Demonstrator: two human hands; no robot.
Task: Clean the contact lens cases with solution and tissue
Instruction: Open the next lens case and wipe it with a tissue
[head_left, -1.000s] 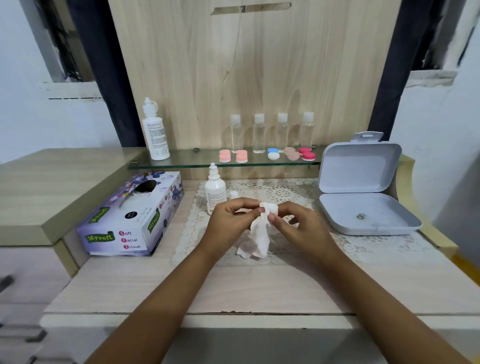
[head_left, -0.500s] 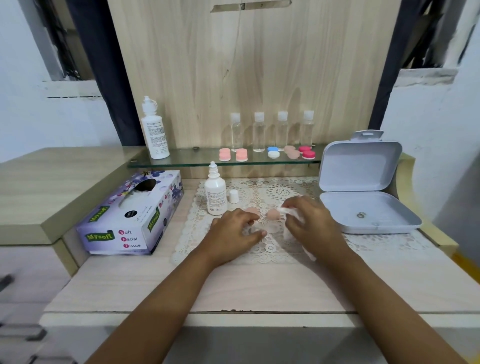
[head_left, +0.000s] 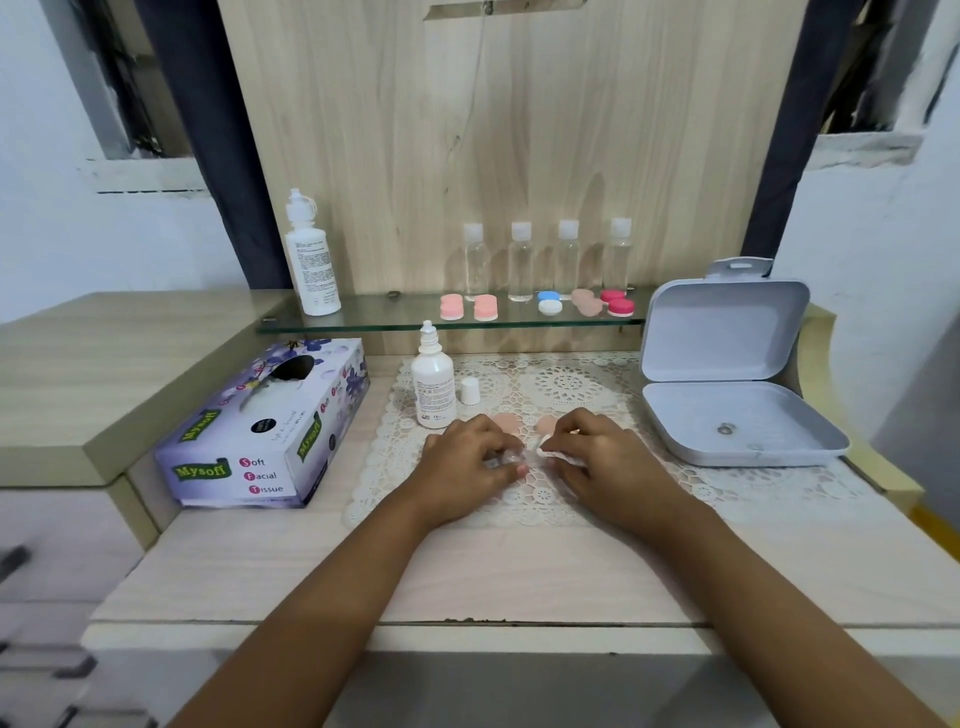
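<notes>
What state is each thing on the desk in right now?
Small bottle: upright, cap off.
Cap: standing on the mat beside the bottle.
Peach lids: off, lying on the mat.
Case: clear, blurred, gripped by left hand.
Tissue: crumpled, held in right hand.
Grey box: open, lid up.
Tissue box: opened on top.
Shelf cases: lids on.

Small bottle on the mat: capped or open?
Open: the bottle shows a bare nozzle, and a white cap stands beside it on the mat.

Behind your left grip (head_left: 470, 457), the bottle (head_left: 432, 387); farther left, the tissue box (head_left: 265, 421); right of your right grip (head_left: 597, 454), the open box (head_left: 737, 415).
</notes>
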